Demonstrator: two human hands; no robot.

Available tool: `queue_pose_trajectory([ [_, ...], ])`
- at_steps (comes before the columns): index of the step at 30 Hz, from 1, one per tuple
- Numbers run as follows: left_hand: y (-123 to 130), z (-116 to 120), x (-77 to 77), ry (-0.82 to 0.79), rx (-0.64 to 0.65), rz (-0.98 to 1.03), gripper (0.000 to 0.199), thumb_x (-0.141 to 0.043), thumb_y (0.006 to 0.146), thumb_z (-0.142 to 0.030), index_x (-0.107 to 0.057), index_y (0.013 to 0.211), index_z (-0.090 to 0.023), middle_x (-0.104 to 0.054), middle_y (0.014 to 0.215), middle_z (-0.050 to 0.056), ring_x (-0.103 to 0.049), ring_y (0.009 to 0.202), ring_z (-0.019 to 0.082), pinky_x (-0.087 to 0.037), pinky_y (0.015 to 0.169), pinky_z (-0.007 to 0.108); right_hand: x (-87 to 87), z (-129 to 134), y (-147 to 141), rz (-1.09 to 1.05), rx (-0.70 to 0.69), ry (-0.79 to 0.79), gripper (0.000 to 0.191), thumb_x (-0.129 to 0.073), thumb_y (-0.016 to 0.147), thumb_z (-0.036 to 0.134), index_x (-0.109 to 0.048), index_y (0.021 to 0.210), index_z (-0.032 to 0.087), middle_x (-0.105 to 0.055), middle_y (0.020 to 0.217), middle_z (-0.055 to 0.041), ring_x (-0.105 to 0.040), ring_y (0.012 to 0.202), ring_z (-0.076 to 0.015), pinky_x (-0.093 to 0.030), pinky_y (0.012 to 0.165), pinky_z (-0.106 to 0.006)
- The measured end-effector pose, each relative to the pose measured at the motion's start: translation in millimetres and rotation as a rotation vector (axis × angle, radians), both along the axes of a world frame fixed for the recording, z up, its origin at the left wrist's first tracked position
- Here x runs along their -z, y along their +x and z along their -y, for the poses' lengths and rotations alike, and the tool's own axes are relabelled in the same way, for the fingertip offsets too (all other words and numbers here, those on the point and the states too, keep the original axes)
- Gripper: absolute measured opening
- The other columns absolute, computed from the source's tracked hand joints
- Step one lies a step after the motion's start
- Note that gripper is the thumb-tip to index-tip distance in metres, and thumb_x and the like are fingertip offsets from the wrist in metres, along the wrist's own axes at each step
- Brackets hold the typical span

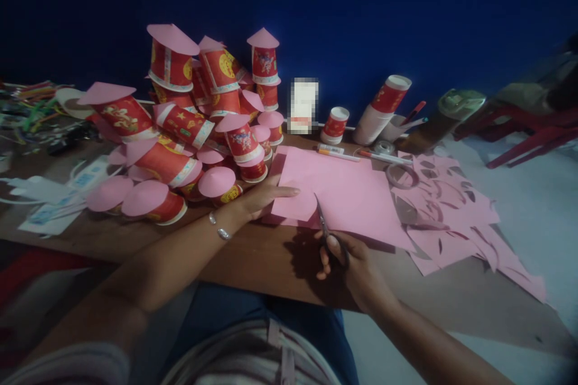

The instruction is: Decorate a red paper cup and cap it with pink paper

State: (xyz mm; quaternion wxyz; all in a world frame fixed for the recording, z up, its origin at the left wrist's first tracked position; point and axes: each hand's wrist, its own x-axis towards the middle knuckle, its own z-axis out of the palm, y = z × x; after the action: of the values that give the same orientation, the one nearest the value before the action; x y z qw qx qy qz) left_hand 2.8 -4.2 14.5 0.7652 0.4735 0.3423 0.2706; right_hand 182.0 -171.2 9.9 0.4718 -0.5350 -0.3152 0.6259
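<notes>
the one view looks out from the person's head, facing forward and tilted down, close over the table [248,261]; the lap [212,313] shows at the bottom, left hand [264,198] and right hand [354,258] near the middle, blue wall [383,24] across the top.

The bare left forearm [180,255] extends from near left, the left hand [265,197] pointing its straight thumb [285,191] right; the bare right forearm [406,319] slants from near right, the right hand [354,258] curled.
</notes>
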Motion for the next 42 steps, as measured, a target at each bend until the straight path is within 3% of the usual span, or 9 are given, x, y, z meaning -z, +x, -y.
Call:
queue_pose_trajectory([
  [8, 0, -1, 4.0, -0.009, -0.008, -0.013, 0.051, -0.090, 0.068, -0.029, -0.071, 0.112, -0.013, -0.079, 0.108, 0.013, -0.074, 0.105, 0.028, -0.054, 0.103, 0.044, -11.3, 19, 16, 0.009, -0.145, -0.120, 0.051, -0.070, 0.086, 0.066, -0.069, 0.102, 0.018, -0.068, 0.070, -0.0007, -0.065, 0.057, -0.0144, -0.056, 0.056, -0.028],
  [12, -3, -3, 8.7, -0.008, -0.008, -0.040, 0.052, -0.089, 0.070, -0.029, -0.070, 0.115, -0.012, -0.078, 0.108, 0.015, -0.074, 0.105, 0.028, -0.054, 0.102, 0.044, -30.8, 12, 30, 0.080, -0.162, -0.119, 0.054, -0.073, 0.081, 0.069, -0.071, 0.094, 0.017, -0.067, 0.065, -0.0012, -0.063, 0.054, -0.0147, -0.054, 0.053, -0.028],
  [16, -4, -4, 8.4, 0.002, 0.021, -0.021, 0.050, -0.089, 0.071, -0.029, -0.071, 0.114, -0.013, -0.079, 0.107, 0.014, -0.074, 0.106, 0.028, -0.054, 0.102, 0.042, -39.8, 2, 37, 0.051, -0.204, -0.133, 0.052, -0.072, 0.085, 0.066, -0.072, 0.099, 0.015, -0.068, 0.066, -0.0025, -0.063, 0.056, -0.0151, -0.054, 0.055, -0.029],
  [20, -2, -2, 5.8, -0.008, 0.037, -0.005, 0.049, -0.089, 0.071, -0.029, -0.071, 0.114, -0.014, -0.079, 0.109, 0.013, -0.074, 0.105, 0.025, -0.053, 0.102, 0.040, -41.9, -5, 34, 0.033, -0.231, -0.129, 0.048, -0.070, 0.087, 0.064, -0.072, 0.093, 0.016, -0.067, 0.067, -0.0031, -0.062, 0.057, -0.0147, -0.054, 0.056, -0.028],
  [26, -2, -1, 5.4, -0.025, 0.072, 0.005, 0.051, -0.090, 0.070, -0.028, -0.070, 0.115, -0.012, -0.077, 0.112, 0.015, -0.074, 0.100, 0.025, -0.055, 0.097, 0.041, -44.4, -21, 30, 0.189, -0.312, -0.006, 0.051, -0.063, 0.090, 0.067, -0.066, 0.073, 0.019, -0.067, 0.068, -0.0029, -0.062, 0.062, -0.0154, -0.053, 0.062, -0.029],
  [35, -3, -4, 13.9, 0.070, 0.095, -0.055, 0.050, -0.088, 0.073, -0.032, -0.069, 0.115, -0.012, -0.076, 0.116, 0.014, -0.071, 0.103, 0.024, -0.052, 0.096, 0.040, -42.7, -26, 31, 0.215, -0.298, -0.006, 0.051, -0.064, 0.090, 0.066, -0.066, 0.071, 0.018, -0.066, 0.066, -0.0041, -0.061, 0.062, -0.0160, -0.052, 0.061, -0.030],
  [42, -1, -3, 11.8, 0.077, 0.114, -0.022, 0.050, -0.087, 0.072, -0.029, -0.071, 0.117, -0.013, -0.077, 0.114, 0.013, -0.072, 0.102, 0.025, -0.053, 0.094, 0.038, -40.1, -27, 39, 0.266, -0.345, -0.021, 0.054, -0.067, 0.085, 0.070, -0.066, 0.075, 0.018, -0.067, 0.066, -0.0022, -0.062, 0.060, -0.0145, -0.052, 0.058, -0.028],
])
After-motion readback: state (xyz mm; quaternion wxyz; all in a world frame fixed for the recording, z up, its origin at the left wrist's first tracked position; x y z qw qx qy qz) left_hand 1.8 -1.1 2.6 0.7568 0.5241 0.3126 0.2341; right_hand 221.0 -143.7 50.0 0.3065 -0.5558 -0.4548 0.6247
